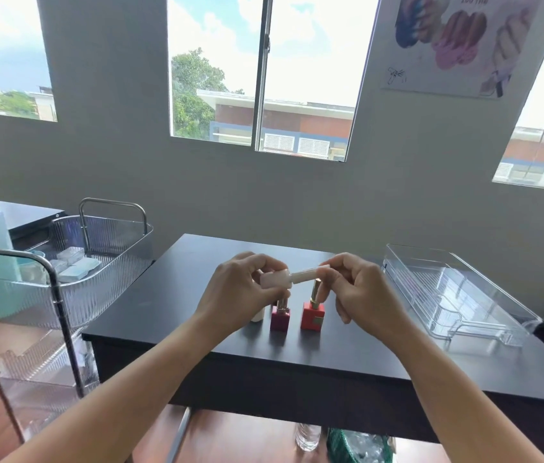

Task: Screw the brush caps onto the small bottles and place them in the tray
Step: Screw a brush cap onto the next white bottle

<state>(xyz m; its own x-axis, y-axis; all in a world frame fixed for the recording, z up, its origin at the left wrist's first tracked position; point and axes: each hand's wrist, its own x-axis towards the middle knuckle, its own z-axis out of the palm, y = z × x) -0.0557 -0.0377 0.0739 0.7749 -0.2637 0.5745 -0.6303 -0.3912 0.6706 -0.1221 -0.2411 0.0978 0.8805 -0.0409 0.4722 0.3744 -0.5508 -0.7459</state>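
My left hand (242, 292) grips a pale pink small bottle (274, 279), held on its side above the black table (170, 312). My right hand (360, 289) pinches its pale brush cap (307, 273), which meets the bottle's neck. Below my hands stand a magenta bottle (280, 317) and a red bottle (312, 314), both with gold caps on. A white object (257, 316) stands left of the magenta bottle, mostly hidden by my left hand. The clear plastic tray (457, 295) lies on the table's right side with nothing in it.
A clear ribbed trolley (96, 262) with metal handles stands left of the table, holding small boxes. A grey wall with windows rises behind. Under the table are a water bottle (308, 436) and a green net bag (357, 444).
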